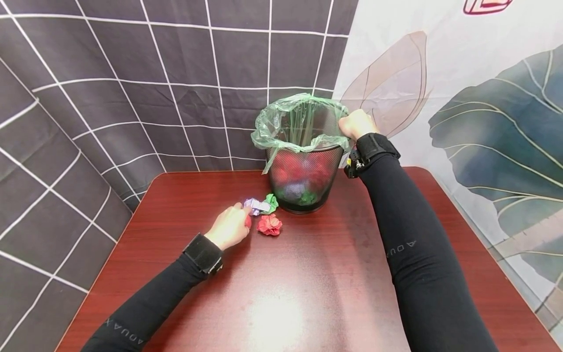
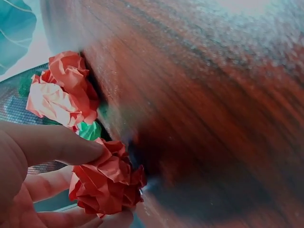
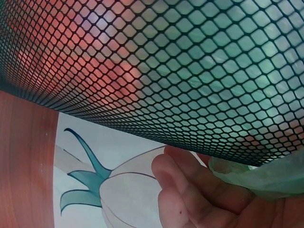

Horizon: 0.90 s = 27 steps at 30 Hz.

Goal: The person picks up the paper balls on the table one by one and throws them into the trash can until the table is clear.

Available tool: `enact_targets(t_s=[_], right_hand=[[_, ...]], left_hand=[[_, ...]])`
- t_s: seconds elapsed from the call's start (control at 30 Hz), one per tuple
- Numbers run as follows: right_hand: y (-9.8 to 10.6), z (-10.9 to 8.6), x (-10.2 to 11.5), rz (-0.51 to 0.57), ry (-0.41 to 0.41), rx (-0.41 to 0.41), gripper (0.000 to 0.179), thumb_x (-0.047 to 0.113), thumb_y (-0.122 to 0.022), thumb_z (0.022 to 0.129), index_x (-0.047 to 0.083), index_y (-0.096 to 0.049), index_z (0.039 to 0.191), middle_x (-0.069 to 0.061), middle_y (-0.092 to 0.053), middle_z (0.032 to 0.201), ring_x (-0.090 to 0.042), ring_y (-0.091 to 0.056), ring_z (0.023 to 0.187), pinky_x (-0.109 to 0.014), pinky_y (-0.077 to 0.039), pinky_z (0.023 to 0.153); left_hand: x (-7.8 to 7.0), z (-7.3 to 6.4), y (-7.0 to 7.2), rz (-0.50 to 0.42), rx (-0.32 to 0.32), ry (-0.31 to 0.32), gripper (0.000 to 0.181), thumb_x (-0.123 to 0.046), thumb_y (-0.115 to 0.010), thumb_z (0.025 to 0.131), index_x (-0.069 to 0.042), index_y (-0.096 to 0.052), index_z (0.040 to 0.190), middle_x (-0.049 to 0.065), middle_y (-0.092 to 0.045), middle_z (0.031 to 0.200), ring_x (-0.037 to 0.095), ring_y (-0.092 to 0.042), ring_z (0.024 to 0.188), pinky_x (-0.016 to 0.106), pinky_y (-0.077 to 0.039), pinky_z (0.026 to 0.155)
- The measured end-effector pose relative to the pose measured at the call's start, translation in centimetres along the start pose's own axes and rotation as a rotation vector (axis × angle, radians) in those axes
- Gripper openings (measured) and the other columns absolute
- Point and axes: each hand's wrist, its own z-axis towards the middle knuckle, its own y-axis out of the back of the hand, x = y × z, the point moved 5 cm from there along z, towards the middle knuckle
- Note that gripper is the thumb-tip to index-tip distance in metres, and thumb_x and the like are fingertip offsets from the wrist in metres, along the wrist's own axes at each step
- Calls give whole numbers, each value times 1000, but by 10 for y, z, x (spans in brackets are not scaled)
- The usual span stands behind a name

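My left hand (image 1: 229, 227) pinches a crumpled red paper ball (image 2: 107, 183) between thumb and fingers, low over the table. A second red paper ball (image 1: 270, 225) lies just to the right of that hand. Beyond it, a purple paper ball (image 1: 252, 206) and a green paper ball (image 1: 271, 201) lie together beside the wastebasket. The black mesh wastebasket (image 1: 302, 183) stands upright, with red, purple and green paper showing through its side. A green plastic liner (image 1: 269, 128) folds over its rim. My right hand (image 1: 358, 123) grips the rim and liner at the right side; its fingers are curled in the right wrist view.
The glossy reddish-brown table (image 1: 308, 274) reaches back to a dark grid-patterned cloth (image 1: 184, 54) behind and to the left. A white cloth with large leaf prints (image 1: 497, 142) hangs to the right.
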Motion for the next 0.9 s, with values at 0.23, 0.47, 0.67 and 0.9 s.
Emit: enact_targets(t_s=[0.23, 0.47, 0.67, 0.9], right_hand=[[-1, 0, 0, 10, 10, -7, 31, 26, -34, 95, 4, -55, 96, -28, -61, 128, -15, -56, 40, -30, -51, 45], [0, -1, 0, 4, 5, 1, 42, 27, -33, 95, -1, -60, 113, -30, -57, 135, -15, -58, 41, -30, -51, 47], [1, -4, 1, 6, 9, -11, 33, 26, -34, 94, 3, -56, 100, -28, -60, 131, -14, -56, 40, -30, -50, 47], [1, -5, 1, 14, 13, -5, 30, 26, -33, 94, 5, -55, 97, -29, -57, 134, -15, -57, 40, -30, -51, 47]], left_hand=[[-3, 1, 4, -38, 12, 9, 24, -18, -75, 78, -10, -67, 99, 7, -57, 82, 22, -56, 69, 39, -49, 64], [-14, 3, 25, -26, -100, -44, 32, -23, -73, 77, -11, -68, 106, 4, -56, 82, 21, -56, 71, 38, -50, 65], [-32, 7, 51, -47, -173, -111, 36, -22, -71, 77, -11, -68, 111, 3, -55, 86, 21, -55, 75, 37, -50, 69], [-55, 11, 81, -51, -236, -199, 35, -23, -72, 78, -11, -67, 111, 3, -56, 88, 21, -56, 76, 37, -50, 71]])
